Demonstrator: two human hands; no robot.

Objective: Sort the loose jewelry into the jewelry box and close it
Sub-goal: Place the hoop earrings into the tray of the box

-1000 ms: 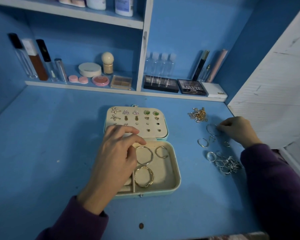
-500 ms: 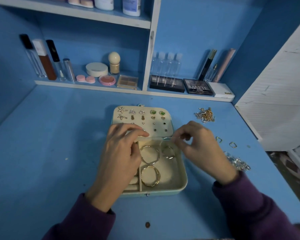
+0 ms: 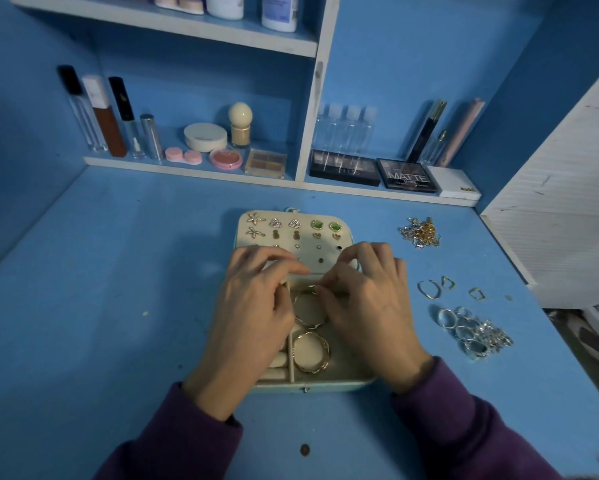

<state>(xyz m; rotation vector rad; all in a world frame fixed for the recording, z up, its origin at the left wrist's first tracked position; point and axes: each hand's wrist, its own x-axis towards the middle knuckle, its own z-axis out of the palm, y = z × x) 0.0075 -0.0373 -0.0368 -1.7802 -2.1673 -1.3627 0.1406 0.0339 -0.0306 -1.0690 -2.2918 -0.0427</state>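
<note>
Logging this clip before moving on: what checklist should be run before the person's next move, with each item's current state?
1. Jewelry box open: ok.
2. Two bangles lying inside its right compartment: ok.
3. Right hand grip on a piece: cannot tell, fingertips hide it.
4. Left hand steadying box: cannot tell.
5. All loose pieces sorted: not ok; ring pile, hoops, chains lie on the table.
</note>
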